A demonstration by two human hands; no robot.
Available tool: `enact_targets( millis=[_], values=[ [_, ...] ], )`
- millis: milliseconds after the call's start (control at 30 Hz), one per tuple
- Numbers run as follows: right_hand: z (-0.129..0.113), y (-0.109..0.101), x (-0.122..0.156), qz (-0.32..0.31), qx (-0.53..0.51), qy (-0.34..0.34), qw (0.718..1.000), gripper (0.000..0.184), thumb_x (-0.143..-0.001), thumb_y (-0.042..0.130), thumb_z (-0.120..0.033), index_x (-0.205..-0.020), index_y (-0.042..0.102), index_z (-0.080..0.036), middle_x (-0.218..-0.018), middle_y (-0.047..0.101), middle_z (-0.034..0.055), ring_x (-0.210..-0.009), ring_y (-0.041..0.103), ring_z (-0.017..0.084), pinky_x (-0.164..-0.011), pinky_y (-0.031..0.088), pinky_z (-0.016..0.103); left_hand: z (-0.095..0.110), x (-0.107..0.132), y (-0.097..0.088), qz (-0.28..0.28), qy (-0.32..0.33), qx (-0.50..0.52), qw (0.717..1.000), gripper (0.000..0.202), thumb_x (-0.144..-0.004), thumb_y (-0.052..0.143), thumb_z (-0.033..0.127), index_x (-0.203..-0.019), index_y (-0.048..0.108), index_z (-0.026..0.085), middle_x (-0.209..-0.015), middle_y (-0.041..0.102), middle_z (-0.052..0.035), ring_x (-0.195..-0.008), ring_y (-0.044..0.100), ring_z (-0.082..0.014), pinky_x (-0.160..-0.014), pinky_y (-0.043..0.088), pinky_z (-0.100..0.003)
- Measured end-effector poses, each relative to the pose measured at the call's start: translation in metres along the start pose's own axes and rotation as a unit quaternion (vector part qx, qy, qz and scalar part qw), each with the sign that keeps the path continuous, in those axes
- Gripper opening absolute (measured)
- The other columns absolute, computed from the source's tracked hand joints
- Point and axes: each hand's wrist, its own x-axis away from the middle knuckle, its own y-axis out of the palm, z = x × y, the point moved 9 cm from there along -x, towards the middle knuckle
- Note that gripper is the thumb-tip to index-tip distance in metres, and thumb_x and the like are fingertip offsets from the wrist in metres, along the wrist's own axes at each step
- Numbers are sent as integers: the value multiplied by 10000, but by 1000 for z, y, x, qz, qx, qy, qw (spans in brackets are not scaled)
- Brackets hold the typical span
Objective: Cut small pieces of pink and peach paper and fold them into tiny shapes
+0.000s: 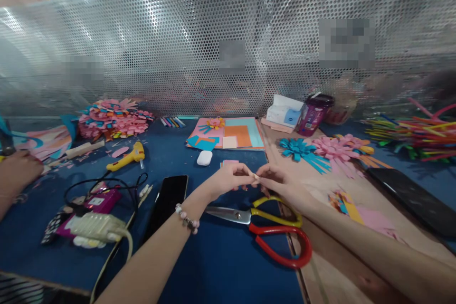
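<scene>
Over the middle of the table, my left hand (228,181) and my right hand (283,184) meet at the fingertips. Both are closed in a pinch; whatever lies between the fingers is too small to make out. Just below them are large scissors (245,216) with one yellow and one red handle, blades pointing left. Small pink and orange paper pieces (230,164) lie partly behind my left hand. Beyond my hands is a white earbud case (204,157). To the left of my forearm is a black phone (171,194).
Stacked coloured paper (245,126) lies ahead. Paper flowers (333,147), a purple cup (315,111) and a dark phone (413,199) are right. Left are a yellow glue gun (126,157), a power strip (103,199) with cables, and another person's hand (21,173). A perforated metal screen (199,47) stands behind.
</scene>
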Motion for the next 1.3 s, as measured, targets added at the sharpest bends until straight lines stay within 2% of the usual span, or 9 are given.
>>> enact_targets(
  millis=[167,667,800,900,1100,1300],
  values=[
    [-6,2,0,1,41,-11,999,217,-814,573,-397,-881,546,-192,-757,563,-11,-565,484,85,-510,382,226,4,1,1,6,4,6,1000,218,-716,610,328,-827,597,141,-803,644,-49,-592,518,-72,-488,310,-192],
    [-6,1,-1,10,68,-9,998,274,-813,536,-466,-873,520,-200,-759,558,-11,-570,490,95,-505,387,232,9,0,2,-8,25,2,1000,239,-743,586,337,-872,578,136,-894,655,-87,-651,556,-98,-484,333,-189],
    [-4,0,-2,15,64,0,998,260,-804,553,-452,-856,522,-199,-737,544,-18,-569,493,96,-524,391,239,11,-1,-3,20,44,-10,999,263,-780,541,386,-880,565,144,-872,647,-74,-689,571,-114,-480,345,-185],
    [-3,0,-2,14,63,8,998,252,-802,561,-438,-872,530,-199,-722,543,-21,-571,495,100,-529,391,239,14,0,-6,39,61,-16,997,262,-781,551,390,-878,547,146,-812,638,-59,-670,563,-110,-507,380,-193],
    [-7,3,-2,7,52,19,998,262,-787,583,-439,-839,527,-189,-723,523,-24,-593,498,99,-554,404,241,14,0,-5,31,86,13,996,233,-765,588,360,-818,539,139,-776,631,-56,-705,577,-129,-576,437,-233],
    [-1,5,-3,0,42,45,998,303,-764,601,-470,-805,509,-184,-712,510,-28,-579,483,92,-551,401,237,11,-3,-7,46,97,24,994,227,-771,590,351,-821,559,132,-753,638,-48,-652,568,-109,-641,460,-262]
  ],
)
